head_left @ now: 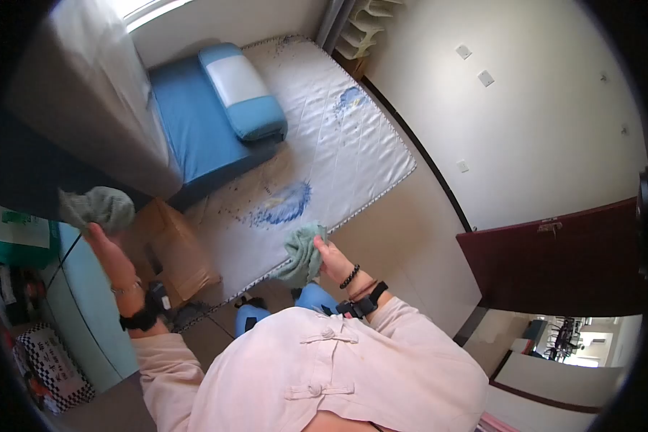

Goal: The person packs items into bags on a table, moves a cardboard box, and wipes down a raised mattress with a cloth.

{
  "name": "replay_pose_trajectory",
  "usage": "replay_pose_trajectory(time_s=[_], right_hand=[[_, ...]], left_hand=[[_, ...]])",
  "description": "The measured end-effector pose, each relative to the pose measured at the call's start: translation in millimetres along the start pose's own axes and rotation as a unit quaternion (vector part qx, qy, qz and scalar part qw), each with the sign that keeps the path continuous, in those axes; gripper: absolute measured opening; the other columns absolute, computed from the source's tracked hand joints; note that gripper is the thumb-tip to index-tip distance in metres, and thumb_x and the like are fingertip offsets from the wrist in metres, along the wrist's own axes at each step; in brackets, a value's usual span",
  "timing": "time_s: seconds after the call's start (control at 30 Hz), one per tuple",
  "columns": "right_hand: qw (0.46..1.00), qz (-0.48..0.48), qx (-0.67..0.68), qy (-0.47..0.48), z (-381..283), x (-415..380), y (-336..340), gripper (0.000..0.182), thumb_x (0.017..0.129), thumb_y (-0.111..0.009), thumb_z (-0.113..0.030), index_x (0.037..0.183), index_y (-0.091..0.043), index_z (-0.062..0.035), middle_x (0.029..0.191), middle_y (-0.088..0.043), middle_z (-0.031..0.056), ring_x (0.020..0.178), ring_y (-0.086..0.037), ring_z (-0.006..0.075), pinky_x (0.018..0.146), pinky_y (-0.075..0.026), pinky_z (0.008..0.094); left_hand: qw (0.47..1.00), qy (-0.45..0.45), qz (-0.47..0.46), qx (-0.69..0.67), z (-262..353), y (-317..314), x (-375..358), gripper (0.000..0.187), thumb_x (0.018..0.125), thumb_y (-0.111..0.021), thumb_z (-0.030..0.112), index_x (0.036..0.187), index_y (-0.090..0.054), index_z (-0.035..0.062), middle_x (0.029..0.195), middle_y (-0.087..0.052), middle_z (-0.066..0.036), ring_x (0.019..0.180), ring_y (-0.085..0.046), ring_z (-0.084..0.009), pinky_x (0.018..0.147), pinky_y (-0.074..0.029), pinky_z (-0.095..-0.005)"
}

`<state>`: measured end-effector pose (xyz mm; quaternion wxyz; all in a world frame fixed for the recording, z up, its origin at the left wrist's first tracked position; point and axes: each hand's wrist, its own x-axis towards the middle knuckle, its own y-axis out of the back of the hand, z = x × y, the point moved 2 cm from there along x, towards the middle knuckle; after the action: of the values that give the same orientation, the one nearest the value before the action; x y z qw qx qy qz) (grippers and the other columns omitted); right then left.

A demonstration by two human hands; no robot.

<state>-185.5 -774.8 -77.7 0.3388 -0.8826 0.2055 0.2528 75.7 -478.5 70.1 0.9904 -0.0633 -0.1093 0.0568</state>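
My left hand [110, 252] is raised at the left side, its fingers closed on a crumpled grey-green cloth [102, 207]. That cloth hangs above a brown cardboard box [173, 248] and near a pale green surface. Lower middle, my right hand [331, 261] grips a second grey-green cloth [302, 253], bunched and drooping in front of the mattress edge. The fingers of both hands are partly hidden by the fabric. The two cloths are well apart from each other.
A white mattress [367, 155] with blue prints lies ahead, bearing a blue folded mat [194, 108] and a blue-white pillow [241, 90]. On the left, the pale green surface [86, 302] holds a green bag [25, 245] and a checkered box [54, 363]. A dark red door [554, 259] stands at right.
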Motion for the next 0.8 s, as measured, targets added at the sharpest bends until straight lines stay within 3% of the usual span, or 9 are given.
replay_pose_trajectory(time_s=[0.03,0.07,0.13,0.23,0.37,0.5,0.6,0.67,0.8], right_hand=[[0.999,0.018,-0.030,0.001,-5,-6,19,0.043,0.091,-0.037,-0.034,0.118,-0.043,-0.0009,0.112,-0.053,0.0101,0.098,-0.054,0.0204,0.085,-0.043,0.0351],[0.998,0.041,-0.052,0.021,-11,-12,43,0.041,0.089,-0.041,-0.033,0.112,-0.048,0.0001,0.105,-0.055,0.0087,0.093,-0.054,0.0182,0.082,-0.043,0.0326],[0.993,0.058,-0.088,0.054,-34,-27,82,0.040,0.088,-0.045,-0.033,0.108,-0.052,0.0012,0.100,-0.057,0.0078,0.089,-0.055,0.0168,0.078,-0.043,0.0305],[0.989,0.096,-0.072,0.084,-68,-61,119,0.040,0.089,-0.042,-0.031,0.111,-0.048,0.0019,0.105,-0.055,0.0096,0.093,-0.054,0.0191,0.081,-0.043,0.0319],[0.980,0.143,-0.058,0.122,-70,-69,172,0.040,0.090,-0.040,-0.031,0.111,-0.046,0.0027,0.106,-0.054,0.0104,0.094,-0.054,0.0198,0.080,-0.043,0.0327],[0.982,0.156,-0.027,0.106,-57,-53,172,0.038,0.091,-0.038,-0.029,0.109,-0.047,0.0033,0.103,-0.055,0.0103,0.092,-0.054,0.0198,0.080,-0.043,0.0333],[0.979,0.168,-0.025,0.110,-39,-46,152,0.037,0.091,-0.038,-0.028,0.108,-0.047,0.0034,0.103,-0.055,0.0104,0.093,-0.054,0.0205,0.080,-0.043,0.0333],[0.980,0.161,0.012,0.115,-28,-52,140,0.037,0.091,-0.038,-0.028,0.109,-0.047,0.0035,0.104,-0.055,0.0106,0.093,-0.054,0.0211,0.080,-0.043,0.0335],[0.983,0.134,-0.002,0.122,-18,-50,120,0.040,0.091,-0.037,-0.030,0.112,-0.045,0.0040,0.108,-0.054,0.0108,0.096,-0.054,0.0219,0.082,-0.043,0.0348]], left_hand=[[0.996,-0.066,0.032,0.045,20,-11,6,0.053,0.088,-0.043,0.033,0.129,-0.024,0.0045,0.124,-0.038,-0.015,0.106,-0.046,-0.0254,0.088,-0.038,-0.0383],[0.952,-0.243,0.039,0.180,3,10,41,0.050,0.088,-0.042,0.035,0.124,-0.030,0.0021,0.119,-0.043,-0.017,0.104,-0.048,-0.0274,0.088,-0.039,-0.0379],[0.702,-0.537,0.156,0.442,-16,38,104,0.041,0.088,-0.041,0.032,0.115,-0.040,-0.0004,0.110,-0.049,-0.019,0.098,-0.051,-0.0305,0.087,-0.039,-0.0396],[0.489,-0.611,0.253,0.569,99,-47,93,0.027,0.085,-0.043,0.018,0.106,-0.049,0.0008,0.106,-0.051,-0.019,0.097,-0.049,-0.0339,0.088,-0.033,-0.0503],[0.569,-0.600,0.224,0.516,161,-119,96,0.036,0.080,-0.051,0.024,0.112,-0.050,0.0067,0.118,-0.043,-0.022,0.103,-0.042,-0.0396,0.086,-0.035,-0.0477],[0.592,-0.377,0.150,0.696,55,-114,144,0.034,0.078,-0.054,0.027,0.111,-0.053,0.0171,0.124,-0.039,-0.020,0.099,-0.045,-0.0378,0.082,-0.038,-0.0469],[0.640,-0.431,0.164,0.615,11,-109,127,0.030,0.077,-0.054,0.025,0.106,-0.056,0.0177,0.124,-0.039,-0.019,0.096,-0.047,-0.0374,0.081,-0.038,-0.0484],[0.681,-0.253,0.021,0.687,-16,-99,109,0.034,0.082,-0.047,0.028,0.112,-0.051,0.0126,0.128,-0.030,-0.025,0.105,-0.043,-0.0415,0.086,-0.034,-0.0539],[0.589,-0.274,0.042,0.759,-7,-91,110,0.033,0.081,-0.046,0.031,0.106,-0.057,0.0118,0.129,-0.034,-0.020,0.103,-0.046,-0.0387,0.090,-0.028,-0.0576]])
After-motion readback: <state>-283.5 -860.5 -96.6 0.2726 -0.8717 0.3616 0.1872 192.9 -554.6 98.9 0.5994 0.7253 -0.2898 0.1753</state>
